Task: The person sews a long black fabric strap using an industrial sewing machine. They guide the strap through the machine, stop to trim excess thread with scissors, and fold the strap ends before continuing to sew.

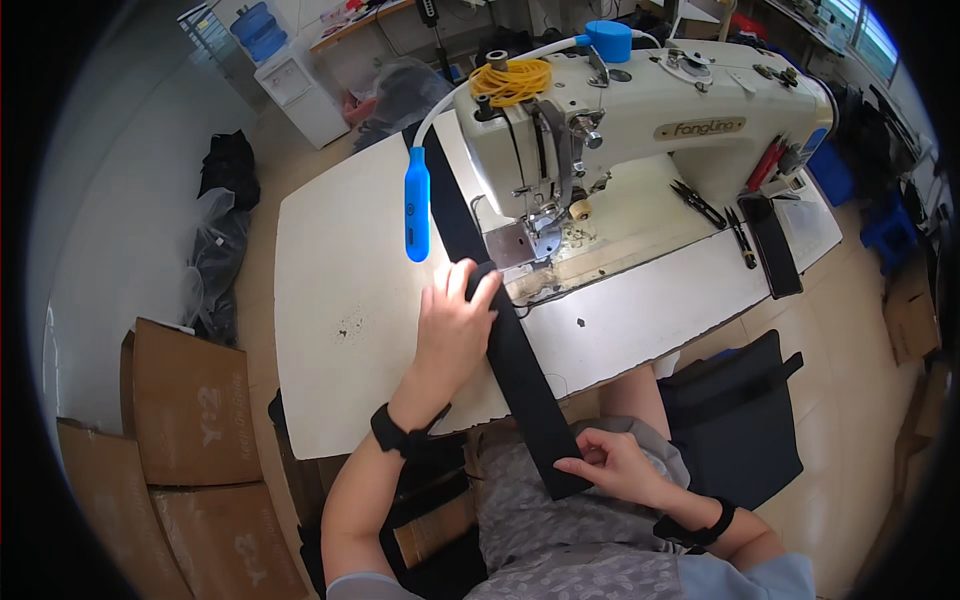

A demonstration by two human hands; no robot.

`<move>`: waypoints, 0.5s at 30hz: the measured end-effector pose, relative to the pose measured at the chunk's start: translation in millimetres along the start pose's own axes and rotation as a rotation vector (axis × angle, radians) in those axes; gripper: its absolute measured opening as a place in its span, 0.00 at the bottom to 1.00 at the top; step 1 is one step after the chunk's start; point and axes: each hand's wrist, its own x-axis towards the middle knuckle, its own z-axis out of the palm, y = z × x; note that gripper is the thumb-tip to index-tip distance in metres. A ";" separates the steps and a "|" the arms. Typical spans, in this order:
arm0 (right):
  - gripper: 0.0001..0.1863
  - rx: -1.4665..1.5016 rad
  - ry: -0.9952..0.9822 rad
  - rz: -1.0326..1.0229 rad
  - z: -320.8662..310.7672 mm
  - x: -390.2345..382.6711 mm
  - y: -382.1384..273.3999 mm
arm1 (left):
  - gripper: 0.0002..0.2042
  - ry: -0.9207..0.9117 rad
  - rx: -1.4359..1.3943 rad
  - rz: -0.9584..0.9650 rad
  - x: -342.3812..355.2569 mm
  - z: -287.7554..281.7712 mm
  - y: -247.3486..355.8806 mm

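A long black fabric strip (pixel 525 375) runs across the white table (pixel 345 240), from its far edge past the sewing machine's needle area to my lap. My left hand (pixel 455 325) is closed on the strip just left of and nearer than the metal needle plate (pixel 510 245), with a bit of the cloth raised between thumb and fingers. Off the table's front edge, my right hand (pixel 625 465) pinches the strip's near end between thumb and fingers. The white sewing machine (pixel 640 110) stands beyond the strip, its needle area away from both hands.
A blue lamp (pixel 416 205) hangs left of the machine head. Black thread snips (pixel 698 203) and a dark phone-like slab (pixel 770 245) lie at the table's right. A black panel (pixel 735 420) is beside my lap. Cardboard boxes (pixel 195 400) stack at left; a water dispenser (pixel 300 95) stands behind.
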 end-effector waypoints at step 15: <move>0.18 -1.392 0.838 -0.250 -220.4 129.1 -17.7 | 0.21 -0.106 -1.226 -0.771 -120.5 -12.9 90.8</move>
